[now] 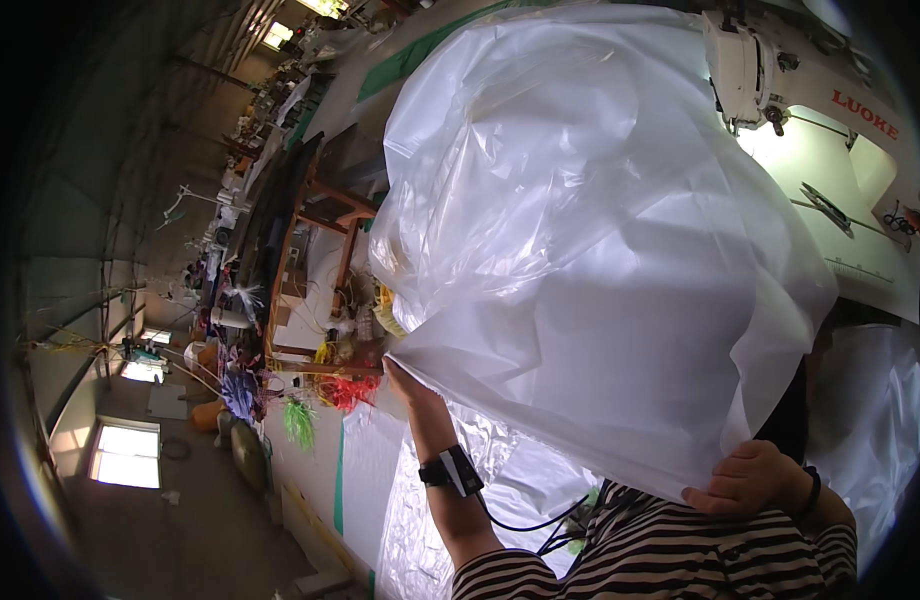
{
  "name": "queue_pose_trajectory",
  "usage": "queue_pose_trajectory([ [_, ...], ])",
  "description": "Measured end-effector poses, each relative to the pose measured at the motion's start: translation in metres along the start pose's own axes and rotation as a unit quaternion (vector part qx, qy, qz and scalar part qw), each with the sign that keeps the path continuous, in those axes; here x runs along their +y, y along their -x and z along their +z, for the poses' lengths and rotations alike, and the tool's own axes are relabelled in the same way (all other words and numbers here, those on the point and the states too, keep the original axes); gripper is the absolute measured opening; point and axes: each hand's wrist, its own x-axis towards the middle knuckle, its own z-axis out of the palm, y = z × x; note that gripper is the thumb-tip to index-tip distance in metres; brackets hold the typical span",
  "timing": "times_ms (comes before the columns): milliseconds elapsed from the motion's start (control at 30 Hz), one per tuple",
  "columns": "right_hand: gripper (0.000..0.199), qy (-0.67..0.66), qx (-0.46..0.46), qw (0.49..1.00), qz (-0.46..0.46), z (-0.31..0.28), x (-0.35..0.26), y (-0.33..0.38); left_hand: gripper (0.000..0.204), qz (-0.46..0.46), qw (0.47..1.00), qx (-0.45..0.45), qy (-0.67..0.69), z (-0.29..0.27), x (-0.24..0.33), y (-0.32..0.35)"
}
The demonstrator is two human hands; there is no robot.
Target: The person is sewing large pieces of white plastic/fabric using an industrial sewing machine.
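Note:
A large, translucent white plastic sheet [630, 330], maybe a bag, billows out in front of me with many folds and shiny creases. At its near left corner my left hand [410, 388] is closed on the edge; the fingers are mostly hidden behind the plastic. Close to my striped shirt, my right hand [748, 482] grips the near right end of the same edge, fingers curled over it. Between the two hands this edge runs fairly straight, slanting down to the right. The sheet's far right side lies up against a white sewing machine [745, 65].
Small metal thread snips [826, 208] lie on the machine bed. More clear plastic [870, 420] hangs at the right, and shiny plastic [430, 530] lies below my left forearm. A wooden stool frame [325, 215], red strands [348, 392] and green strands [300, 424] are at the left.

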Motion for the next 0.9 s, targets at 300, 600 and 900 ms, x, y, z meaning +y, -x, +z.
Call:
queue_pose_trajectory([
  [300, 0.044, -0.084, -0.14, 0.984, -0.077, 0.013, -0.001, -0.007, 0.066, 0.04, 0.996, -0.078, 0.014, -0.031, -0.009, -0.05],
  [600, 0.044, -0.079, -0.176, 0.976, 0.104, 0.016, 0.009, -0.035, 0.062, 0.02, 0.997, -0.038, 0.064, 0.033, -0.007, -0.003],
  [900, 0.05, -0.122, -0.074, 0.976, 0.166, 0.099, 0.019, -0.112, 0.05, 0.086, 0.99, -0.025, 0.105, 0.086, -0.01, 0.063],
])
